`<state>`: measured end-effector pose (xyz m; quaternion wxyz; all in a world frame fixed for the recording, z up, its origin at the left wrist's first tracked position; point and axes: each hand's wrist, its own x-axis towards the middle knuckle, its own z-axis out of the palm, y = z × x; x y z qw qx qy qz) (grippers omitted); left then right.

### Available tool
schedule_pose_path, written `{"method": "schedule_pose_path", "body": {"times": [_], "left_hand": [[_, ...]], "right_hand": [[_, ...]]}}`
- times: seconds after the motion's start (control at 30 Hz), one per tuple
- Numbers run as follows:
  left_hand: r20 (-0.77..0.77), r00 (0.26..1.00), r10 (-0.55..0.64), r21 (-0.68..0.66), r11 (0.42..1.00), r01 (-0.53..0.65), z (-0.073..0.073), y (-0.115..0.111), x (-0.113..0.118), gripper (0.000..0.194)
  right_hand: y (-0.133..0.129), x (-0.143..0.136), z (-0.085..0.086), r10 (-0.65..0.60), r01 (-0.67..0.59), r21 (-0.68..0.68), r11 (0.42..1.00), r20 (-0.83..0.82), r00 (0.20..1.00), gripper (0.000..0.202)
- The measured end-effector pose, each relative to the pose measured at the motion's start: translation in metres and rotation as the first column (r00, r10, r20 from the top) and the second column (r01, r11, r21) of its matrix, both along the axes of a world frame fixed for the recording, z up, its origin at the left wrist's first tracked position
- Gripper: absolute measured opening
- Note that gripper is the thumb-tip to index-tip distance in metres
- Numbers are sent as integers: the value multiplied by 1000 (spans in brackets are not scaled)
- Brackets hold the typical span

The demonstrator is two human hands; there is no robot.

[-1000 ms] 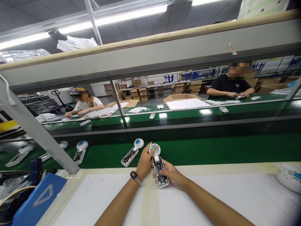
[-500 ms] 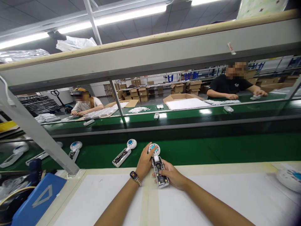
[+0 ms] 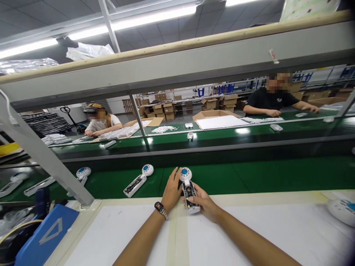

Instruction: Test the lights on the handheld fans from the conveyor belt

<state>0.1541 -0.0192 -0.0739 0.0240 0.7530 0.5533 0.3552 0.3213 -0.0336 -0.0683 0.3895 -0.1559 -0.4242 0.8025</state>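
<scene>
A white device (image 3: 190, 197) with an open body showing a dark circuit board and a round head with a blue centre is in my right hand (image 3: 206, 205), thumb on the board. My left hand (image 3: 172, 190) is at the left side of the device's round head, its fingers extended upward and apart, the thumb side partly hidden. A similar device (image 3: 135, 184) lies on the green belt (image 3: 216, 177) to the left of my hands.
Further devices (image 3: 83, 172) lie on the belt at the left, behind a slanted metal post (image 3: 47, 155). A blue bin (image 3: 47, 236) stands at lower left. A white round piece (image 3: 342, 211) sits at the right edge. Two people work across the far belt (image 3: 233, 142).
The held device has shifted slightly right and up, and my left fingers have come off its round head. The belt devices moved left, while small parts on the far belt moved right.
</scene>
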Motion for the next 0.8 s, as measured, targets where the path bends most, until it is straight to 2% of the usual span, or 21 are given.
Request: {"method": "schedule_pose_path", "body": {"times": [0.13,0.2,0.27,0.33,0.43,0.53,0.6,0.67,0.73,0.8], "left_hand": [[2,999,32,5,999,-32,-7,0,1,62],[-18,999,28,11,1000,-27,-10,0,1,60],[-37,999,16,26,1000,-15,-10,-1,2,61],[-57,998,39,65,997,-36,-7,-5,5,63],[-101,982,158,173,975,-139,2,-13,13,67],[-200,956,213,220,961,-168,4,-22,24,63],[-317,935,159,201,975,-98,0,-26,31,47],[-444,896,36,147,989,33,-7,-27,36,29],[-517,853,-73,63,990,123,-15,-26,39,22],[-529,843,-102,0,993,119,-21,-24,40,21]], "right_hand": [[22,6,-15,-156,150,95,984,54,986,100],[35,8,-26,-327,293,189,937,183,927,97],[45,11,-34,-494,418,279,865,322,808,82],[49,13,-37,-564,448,346,825,441,698,72],[47,16,-38,-605,378,475,794,560,566,59],[43,19,-41,-665,287,616,734,564,489,47],[44,18,-46,-689,201,694,691,549,474,38],[45,17,-53,-709,103,760,642,537,457,31],[46,15,-58,-734,13,810,587,525,431,27],[44,15,-60,-759,-52,837,545,518,394,25]]}}
